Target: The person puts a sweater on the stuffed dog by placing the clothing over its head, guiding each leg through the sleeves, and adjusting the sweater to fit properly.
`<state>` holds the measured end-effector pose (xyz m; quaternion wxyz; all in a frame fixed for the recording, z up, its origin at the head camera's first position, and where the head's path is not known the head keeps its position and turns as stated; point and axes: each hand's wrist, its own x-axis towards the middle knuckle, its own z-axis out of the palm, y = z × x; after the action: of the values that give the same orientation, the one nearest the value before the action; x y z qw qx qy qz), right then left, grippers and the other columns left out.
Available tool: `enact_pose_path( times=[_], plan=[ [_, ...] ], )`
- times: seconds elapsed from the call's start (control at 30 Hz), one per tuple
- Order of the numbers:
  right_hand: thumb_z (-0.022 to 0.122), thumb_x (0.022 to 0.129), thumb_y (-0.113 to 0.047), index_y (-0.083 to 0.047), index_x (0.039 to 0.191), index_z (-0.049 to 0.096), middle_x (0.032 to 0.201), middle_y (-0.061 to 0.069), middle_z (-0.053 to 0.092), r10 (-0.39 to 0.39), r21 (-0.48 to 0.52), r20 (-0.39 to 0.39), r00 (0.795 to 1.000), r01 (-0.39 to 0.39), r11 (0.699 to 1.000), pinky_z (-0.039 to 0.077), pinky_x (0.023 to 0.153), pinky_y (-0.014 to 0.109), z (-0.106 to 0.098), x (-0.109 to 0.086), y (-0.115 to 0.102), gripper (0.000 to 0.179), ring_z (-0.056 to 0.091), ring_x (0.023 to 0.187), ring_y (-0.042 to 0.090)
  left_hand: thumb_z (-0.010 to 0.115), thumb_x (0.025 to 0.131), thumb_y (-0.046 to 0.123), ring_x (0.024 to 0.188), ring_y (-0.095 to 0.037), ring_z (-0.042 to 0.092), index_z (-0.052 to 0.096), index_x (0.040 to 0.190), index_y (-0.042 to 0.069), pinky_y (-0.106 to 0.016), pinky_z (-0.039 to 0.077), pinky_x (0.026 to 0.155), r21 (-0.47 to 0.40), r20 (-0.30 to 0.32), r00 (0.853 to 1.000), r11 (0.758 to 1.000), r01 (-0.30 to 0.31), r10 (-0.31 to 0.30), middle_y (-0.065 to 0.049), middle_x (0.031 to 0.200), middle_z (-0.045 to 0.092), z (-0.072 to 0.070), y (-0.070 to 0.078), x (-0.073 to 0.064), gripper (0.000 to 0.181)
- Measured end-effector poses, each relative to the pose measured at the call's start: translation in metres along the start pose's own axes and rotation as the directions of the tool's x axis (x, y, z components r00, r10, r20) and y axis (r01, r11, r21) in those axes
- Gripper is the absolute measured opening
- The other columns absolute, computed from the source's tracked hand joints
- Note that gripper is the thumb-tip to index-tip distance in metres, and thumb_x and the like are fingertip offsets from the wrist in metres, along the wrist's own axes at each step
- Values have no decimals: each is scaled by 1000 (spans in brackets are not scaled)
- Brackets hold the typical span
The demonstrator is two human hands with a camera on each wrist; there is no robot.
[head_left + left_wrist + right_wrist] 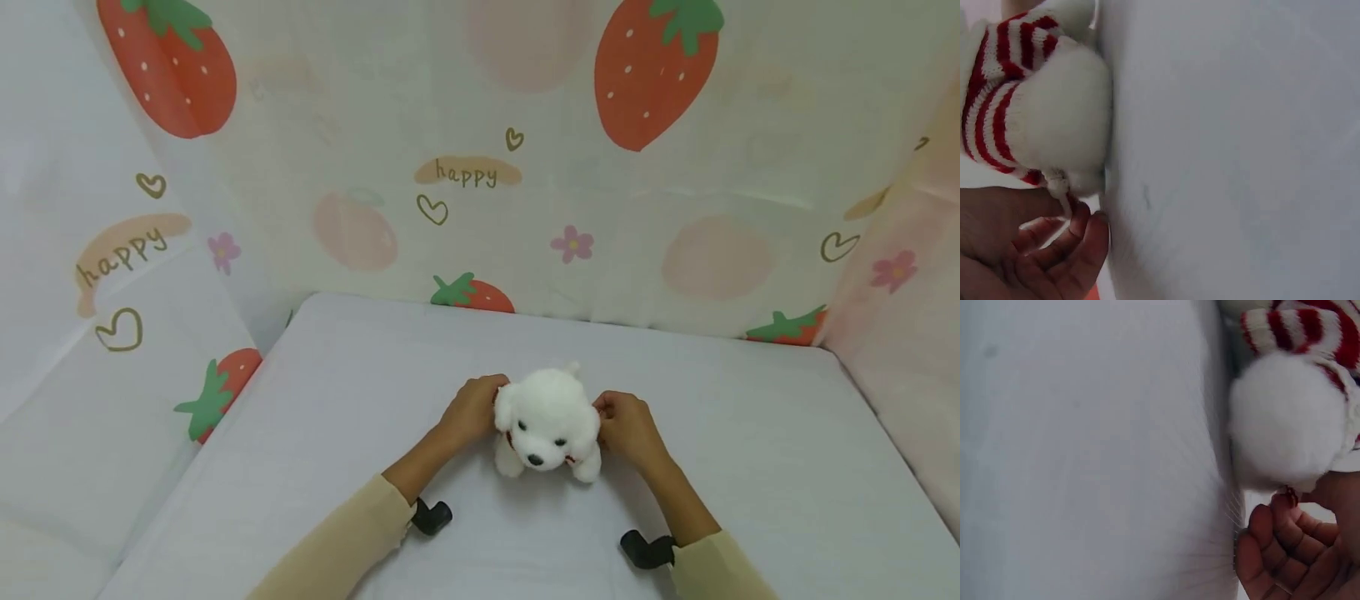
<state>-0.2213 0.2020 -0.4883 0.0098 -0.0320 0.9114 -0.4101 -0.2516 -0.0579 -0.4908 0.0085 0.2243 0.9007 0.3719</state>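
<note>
A white plush dog (551,412) stands on the white-covered table, its face toward me. It wears a knitted sweater (997,122) with red and white stripes, seen best in the wrist views. My left hand (472,408) is at the dog's side on the left, thumb and fingers pinching a thin end of the knit low by the hind leg. On the other side my right hand (628,427) pinches a small red-and-white bit of the sweater (1310,328) between thumb and fingertips. The dog's head hides most of the sweater in the head view.
The white table cover (360,367) extends around the dog. Fabric walls (540,192) printed with strawberries and hearts stand behind and at both sides. A black wrist mount (432,517) sticks out from the left sleeve, another black mount (647,550) from the right.
</note>
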Motion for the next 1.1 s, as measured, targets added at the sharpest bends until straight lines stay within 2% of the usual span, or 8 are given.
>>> enact_pose_path(
  times=[0.17,0.3,0.47,0.6,0.73,0.87,0.97,1.1],
  plan=[
    [63,96,-10,1,110,71,99,13,72,-86,43,-12,996,87,995,53,71,34,-4,-1,-4,19,68,87,25,68,96,7,89,-21,68,65,122,7,-33,55,77,-141,67,997,990,-27,36,-13,110,71,2,6,4,26],
    [63,98,-13,-3,113,71,112,15,71,-132,125,13,991,129,984,55,80,41,-4,4,-10,20,69,100,31,69,95,6,99,-24,69,66,120,9,-37,55,87,-179,50,996,982,-63,74,-11,117,70,3,12,12,25],
    [68,92,-7,-2,93,71,89,10,72,-160,-6,-20,987,160,987,55,71,40,1,13,-17,6,68,79,24,69,96,14,87,-16,68,67,103,10,-29,53,74,2,-7,998,998,-58,58,-2,98,72,5,19,17,8],
    [67,91,-5,-4,90,69,78,5,67,-148,-131,-12,989,146,981,48,64,36,4,15,-19,3,57,70,19,67,98,16,71,-14,62,63,98,11,-28,47,60,179,-27,997,981,-67,73,-2,86,69,6,23,14,7],
    [70,88,-6,-5,97,71,85,4,69,-118,-194,35,992,122,973,47,62,34,2,8,-21,9,58,72,18,70,95,19,69,-11,59,63,108,11,-26,46,59,220,17,999,975,-37,34,-1,88,69,2,26,8,16],
    [69,87,-2,-4,103,69,86,4,67,-113,-228,2,994,110,967,46,60,33,-2,-7,-23,16,56,72,18,73,93,14,71,-14,56,57,118,12,-27,47,59,233,-18,1000,972,-19,24,-4,96,63,-6,30,-3,29],
    [65,85,5,-3,98,66,82,3,64,-151,-210,-57,987,136,968,47,62,32,-6,-22,-22,16,56,71,16,69,93,4,74,-15,53,56,115,12,-27,46,61,184,-54,998,982,-31,42,-5,96,59,-13,34,-16,27],
    [66,85,7,-6,97,68,84,0,67,-201,-85,-65,977,195,977,51,69,31,-9,-41,-20,18,61,78,15,64,91,-5,82,-12,60,66,108,10,-27,50,71,-20,31,998,998,-62,63,0,93,66,-21,32,-30,23]
  ],
)
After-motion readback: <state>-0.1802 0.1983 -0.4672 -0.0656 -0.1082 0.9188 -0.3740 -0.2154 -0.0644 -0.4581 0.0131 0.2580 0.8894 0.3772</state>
